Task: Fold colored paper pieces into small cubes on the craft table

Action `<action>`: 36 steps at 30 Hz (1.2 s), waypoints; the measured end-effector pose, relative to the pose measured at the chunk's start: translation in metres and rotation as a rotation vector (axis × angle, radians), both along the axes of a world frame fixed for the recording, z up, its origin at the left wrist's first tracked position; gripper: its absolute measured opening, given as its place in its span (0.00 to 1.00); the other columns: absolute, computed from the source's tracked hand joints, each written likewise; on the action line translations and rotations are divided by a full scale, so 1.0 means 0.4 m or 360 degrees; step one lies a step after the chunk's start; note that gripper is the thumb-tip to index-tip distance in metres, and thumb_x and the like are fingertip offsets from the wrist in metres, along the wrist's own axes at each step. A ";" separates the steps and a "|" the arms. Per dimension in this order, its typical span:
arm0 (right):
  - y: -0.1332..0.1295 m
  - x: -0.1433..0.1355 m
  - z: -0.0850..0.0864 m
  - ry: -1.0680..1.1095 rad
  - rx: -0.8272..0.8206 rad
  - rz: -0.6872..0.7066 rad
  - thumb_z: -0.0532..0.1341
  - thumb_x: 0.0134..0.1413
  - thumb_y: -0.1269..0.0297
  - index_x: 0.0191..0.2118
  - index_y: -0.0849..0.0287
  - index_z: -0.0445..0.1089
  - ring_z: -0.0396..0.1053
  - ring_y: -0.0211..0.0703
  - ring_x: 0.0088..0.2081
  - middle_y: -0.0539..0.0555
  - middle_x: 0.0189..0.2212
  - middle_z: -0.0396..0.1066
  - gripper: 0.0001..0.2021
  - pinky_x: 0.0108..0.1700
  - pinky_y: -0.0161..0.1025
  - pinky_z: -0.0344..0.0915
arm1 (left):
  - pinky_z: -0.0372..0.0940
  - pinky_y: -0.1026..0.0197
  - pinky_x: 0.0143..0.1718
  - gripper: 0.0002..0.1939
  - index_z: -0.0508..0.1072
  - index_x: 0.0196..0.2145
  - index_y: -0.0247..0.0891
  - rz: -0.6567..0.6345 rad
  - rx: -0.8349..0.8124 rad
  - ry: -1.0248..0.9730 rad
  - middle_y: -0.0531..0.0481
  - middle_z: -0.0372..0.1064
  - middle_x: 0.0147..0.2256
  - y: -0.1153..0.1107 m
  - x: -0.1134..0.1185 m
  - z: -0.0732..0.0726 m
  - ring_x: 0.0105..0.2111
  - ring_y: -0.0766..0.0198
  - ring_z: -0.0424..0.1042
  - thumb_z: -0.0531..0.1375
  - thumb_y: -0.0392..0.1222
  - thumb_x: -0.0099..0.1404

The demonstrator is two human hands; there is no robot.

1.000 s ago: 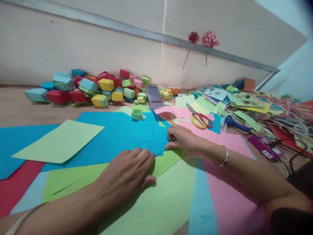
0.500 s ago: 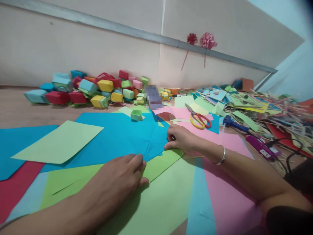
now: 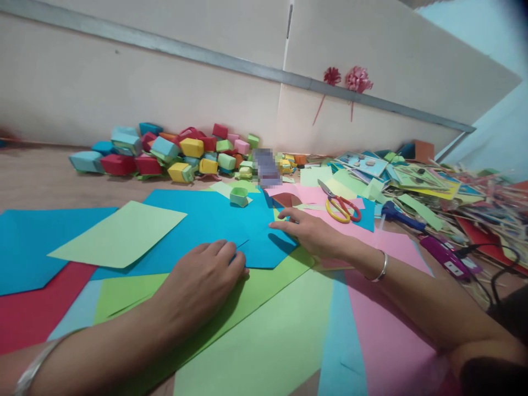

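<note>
My left hand [image 3: 210, 275] lies at the near edge of a large blue paper sheet [image 3: 206, 220]. Its fingers curl down over the blue paper beside a short dark line, with the fingertips partly hidden. Over the right end of that sheet, my right hand [image 3: 311, 231] has its fingers apart and holds nothing. A pale green sheet [image 3: 119, 234] rests on the blue paper to the left. Beneath the hands is a brighter green sheet [image 3: 272, 286]. A small green paper box [image 3: 239, 196] stands at the blue sheet's far edge.
Scissors [image 3: 340, 206] with yellow and red handles lie beyond my right hand. Colourful paper boxes [image 3: 165, 151] line the wall. To the right are a blue glue gun [image 3: 402, 215], a purple power strip [image 3: 447, 258] with cables, and a heap of sticks and cards [image 3: 437, 176].
My right hand has loosened from a pinch at the blue paper, and its fingers are spread. The blue paper's right end now lies flatter, while my left hand has shifted slightly onto it.
</note>
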State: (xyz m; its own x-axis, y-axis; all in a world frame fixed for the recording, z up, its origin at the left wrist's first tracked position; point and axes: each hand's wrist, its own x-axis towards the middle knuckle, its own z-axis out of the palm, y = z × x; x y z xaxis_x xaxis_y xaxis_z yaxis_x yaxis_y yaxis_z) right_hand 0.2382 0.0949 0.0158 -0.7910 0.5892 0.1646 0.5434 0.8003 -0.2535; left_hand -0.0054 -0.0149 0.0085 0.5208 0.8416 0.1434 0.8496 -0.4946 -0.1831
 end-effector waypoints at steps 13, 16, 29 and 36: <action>0.012 0.004 0.000 -0.0043 0.0368 0.0676 0.52 0.63 0.79 0.54 0.59 0.69 0.69 0.50 0.56 0.63 0.56 0.71 0.19 0.55 0.53 0.66 | 0.63 0.56 0.32 0.13 0.75 0.45 0.37 0.0262 -0.0282 -0.0068 0.38 0.72 0.43 0.025 0.001 0.015 0.37 0.51 0.73 0.52 0.42 0.72; 0.002 -0.001 0.002 -0.0048 0.0352 0.0660 0.60 0.63 0.68 0.58 0.62 0.67 0.68 0.54 0.58 0.66 0.56 0.70 0.18 0.55 0.54 0.65 | 0.66 0.53 0.37 0.16 0.75 0.43 0.35 0.0260 -0.0273 -0.0238 0.38 0.71 0.44 0.032 -0.005 0.014 0.40 0.49 0.72 0.59 0.50 0.68; -0.011 -0.012 -0.015 0.0016 0.0585 0.0684 0.59 0.66 0.63 0.54 0.65 0.68 0.72 0.53 0.53 0.68 0.52 0.74 0.15 0.51 0.52 0.69 | 0.67 0.38 0.53 0.13 0.75 0.33 0.34 0.0041 -0.0031 -0.0294 0.32 0.75 0.48 0.047 -0.021 -0.015 0.52 0.44 0.73 0.52 0.35 0.71; -0.018 -0.015 -0.018 0.0359 0.0226 0.0628 0.59 0.66 0.64 0.36 0.58 0.72 0.75 0.43 0.43 0.58 0.42 0.78 0.07 0.46 0.42 0.71 | 0.68 0.45 0.47 0.09 0.76 0.35 0.37 -0.0069 0.0117 -0.0290 0.36 0.73 0.49 0.026 -0.024 -0.036 0.50 0.45 0.72 0.55 0.34 0.68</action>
State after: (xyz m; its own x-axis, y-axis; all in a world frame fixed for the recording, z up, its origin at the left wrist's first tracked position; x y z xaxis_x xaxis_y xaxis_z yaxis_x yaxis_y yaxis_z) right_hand 0.2323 0.0875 0.0084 -0.8850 0.2103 0.4155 0.1350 0.9698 -0.2033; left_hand -0.0148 -0.0046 -0.0059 0.5163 0.8025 0.2991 0.8501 -0.5226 -0.0653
